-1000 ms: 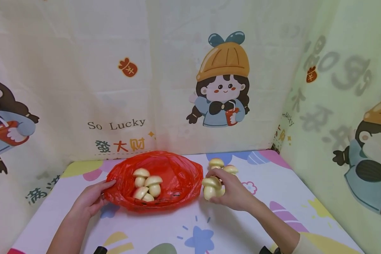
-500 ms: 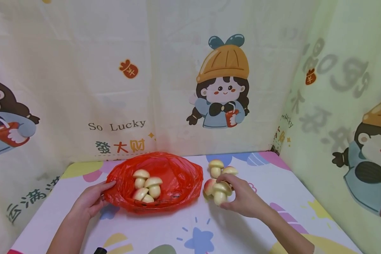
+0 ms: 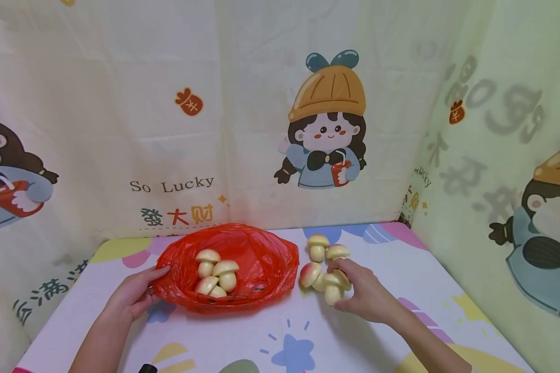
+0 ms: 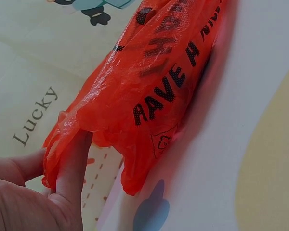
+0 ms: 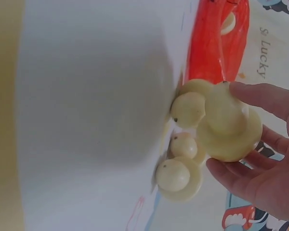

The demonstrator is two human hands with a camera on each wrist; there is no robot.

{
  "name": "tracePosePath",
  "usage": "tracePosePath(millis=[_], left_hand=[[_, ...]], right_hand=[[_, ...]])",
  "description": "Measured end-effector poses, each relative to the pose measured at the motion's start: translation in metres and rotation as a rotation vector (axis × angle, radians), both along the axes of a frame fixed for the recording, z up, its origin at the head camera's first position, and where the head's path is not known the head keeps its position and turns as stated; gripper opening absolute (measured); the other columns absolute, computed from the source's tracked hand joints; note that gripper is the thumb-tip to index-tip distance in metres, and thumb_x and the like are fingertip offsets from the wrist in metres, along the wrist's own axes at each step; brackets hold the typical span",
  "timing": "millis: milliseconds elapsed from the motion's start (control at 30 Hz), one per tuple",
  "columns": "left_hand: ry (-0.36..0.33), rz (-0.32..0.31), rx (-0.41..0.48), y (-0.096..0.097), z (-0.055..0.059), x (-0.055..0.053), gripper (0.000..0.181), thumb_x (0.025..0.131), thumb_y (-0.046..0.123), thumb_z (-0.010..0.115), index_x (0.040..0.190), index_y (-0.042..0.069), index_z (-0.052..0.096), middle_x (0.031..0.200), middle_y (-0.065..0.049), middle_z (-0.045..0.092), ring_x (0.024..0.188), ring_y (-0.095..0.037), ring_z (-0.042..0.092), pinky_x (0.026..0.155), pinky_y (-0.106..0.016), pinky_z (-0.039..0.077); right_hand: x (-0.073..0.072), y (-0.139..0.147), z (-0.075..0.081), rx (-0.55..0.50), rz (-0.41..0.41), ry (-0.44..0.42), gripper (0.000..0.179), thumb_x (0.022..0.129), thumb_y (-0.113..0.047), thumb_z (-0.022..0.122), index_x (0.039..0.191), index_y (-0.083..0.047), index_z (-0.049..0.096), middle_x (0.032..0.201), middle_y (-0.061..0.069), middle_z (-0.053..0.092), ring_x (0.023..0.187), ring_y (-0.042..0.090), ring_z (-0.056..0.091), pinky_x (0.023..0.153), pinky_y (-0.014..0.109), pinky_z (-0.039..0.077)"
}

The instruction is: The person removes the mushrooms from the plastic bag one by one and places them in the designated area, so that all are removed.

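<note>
An opened red plastic bag (image 3: 266, 264) lies on its side on the table, several cream toy mushrooms (image 3: 226, 273) inside it. My left hand (image 3: 130, 296) pinches the bag's left edge; the left wrist view shows the thin plastic (image 4: 130, 96) between thumb and fingers. To the right of the bag, my right hand (image 3: 371, 298) holds another mushroom (image 3: 334, 290) by thumb and fingertips, its stem pointing down toward me. In the right wrist view this mushroom (image 5: 229, 125) is raised in front of others. Beside it lies a red-tinged mushroom (image 3: 310, 274).
Two more mushrooms, one upright (image 3: 317, 247) and one (image 3: 338, 252) partly behind my right hand, stand farther back on the patterned white table (image 3: 242, 336). A cartoon-printed curtain (image 3: 252, 129) rises behind and along both sides.
My right hand has moved right and slightly toward me with its mushroom, away from the bag. The red-tinged mushroom behind it has come into view. The left hand stays on the bag.
</note>
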State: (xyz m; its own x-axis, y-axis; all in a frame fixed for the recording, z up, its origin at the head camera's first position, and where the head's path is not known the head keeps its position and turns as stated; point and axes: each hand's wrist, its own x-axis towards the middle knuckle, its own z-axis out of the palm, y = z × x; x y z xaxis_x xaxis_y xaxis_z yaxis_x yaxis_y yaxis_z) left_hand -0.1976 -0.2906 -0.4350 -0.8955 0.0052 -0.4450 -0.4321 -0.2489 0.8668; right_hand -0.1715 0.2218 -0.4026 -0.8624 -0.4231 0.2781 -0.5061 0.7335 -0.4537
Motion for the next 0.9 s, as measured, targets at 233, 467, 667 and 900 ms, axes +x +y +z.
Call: tracePosePath(millis=[233, 467, 667, 900], left_hand=[[-0.002, -0.003, 0.008, 0.000, 0.001, 0.000, 0.087, 0.102, 0.033, 0.068, 0.168, 0.013, 0.014, 0.096, 0.015, 0.070, 0.094, -0.008, 0.074, 0.093, -0.033, 0.062], [-0.006, -0.006, 0.004, 0.000, 0.001, 0.001, 0.086, 0.103, 0.032, 0.067, 0.168, 0.012, 0.014, 0.096, 0.015, 0.071, 0.093, -0.008, 0.074, 0.093, -0.033, 0.062], [-0.006, -0.006, -0.005, 0.001, 0.002, 0.001, 0.088, 0.102, 0.034, 0.069, 0.168, 0.012, 0.015, 0.097, 0.015, 0.070, 0.094, -0.007, 0.074, 0.093, -0.032, 0.062], [-0.001, -0.009, -0.010, 0.001, -0.002, 0.000, 0.089, 0.101, 0.035, 0.070, 0.168, 0.012, 0.016, 0.099, 0.015, 0.070, 0.096, -0.008, 0.073, 0.094, -0.032, 0.061]], right_hand=[[0.001, 0.004, -0.002, 0.015, -0.010, 0.000, 0.062, 0.066, -0.007, 0.094, 0.118, -0.022, 0.062, 0.113, -0.011, 0.066, 0.105, 0.014, 0.063, 0.090, 0.043, 0.053], [-0.001, 0.008, -0.004, 0.025, -0.018, 0.013, 0.064, 0.063, -0.005, 0.094, 0.116, -0.021, 0.063, 0.109, -0.007, 0.067, 0.101, 0.015, 0.063, 0.088, 0.042, 0.053], [0.000, 0.010, -0.005, 0.036, -0.042, 0.027, 0.064, 0.060, -0.003, 0.094, 0.115, -0.018, 0.064, 0.106, -0.007, 0.066, 0.100, 0.015, 0.062, 0.090, 0.044, 0.050], [0.001, 0.012, -0.009, 0.060, -0.064, 0.010, 0.064, 0.060, -0.001, 0.093, 0.115, -0.017, 0.064, 0.108, -0.005, 0.067, 0.104, 0.018, 0.062, 0.096, 0.049, 0.048]])
